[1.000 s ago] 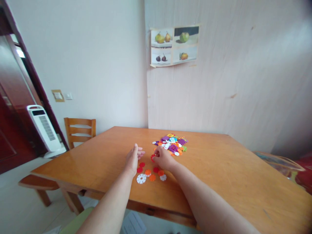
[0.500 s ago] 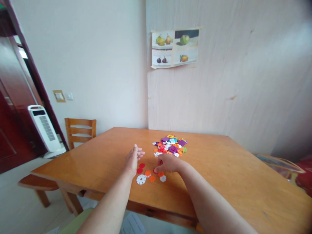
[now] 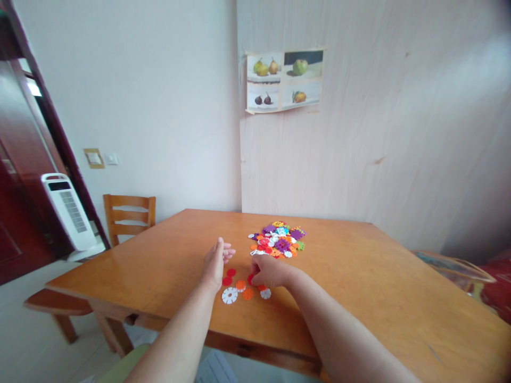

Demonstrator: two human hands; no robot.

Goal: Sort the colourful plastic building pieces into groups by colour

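My right hand (image 3: 270, 271) is low over the table, its fingers curled and pinched at a red notched plastic disc (image 3: 250, 278). Part of that disc sits behind the fingertips. My left hand (image 3: 216, 264) stands on its edge to the left, fingers stretched out, holding nothing. Between and below the hands lie two more red discs (image 3: 229, 276), orange discs (image 3: 247, 293), a large white notched disc (image 3: 229, 295) and a smaller white disc (image 3: 265, 293). An orange disc beneath my right hand is partly covered.
A pile of colourful plastic pieces (image 3: 279, 242) lies beyond my hands. The wooden table (image 3: 339, 255) meets a wall with a fruit picture (image 3: 285, 81). At the left are a wooden chair (image 3: 130, 215), a bench (image 3: 58, 303) and a white upright appliance (image 3: 67, 210).
My right hand has shifted slightly left, and more of the red disc at its fingertips shows. My left hand keeps its pose. The whole view has moved a little.
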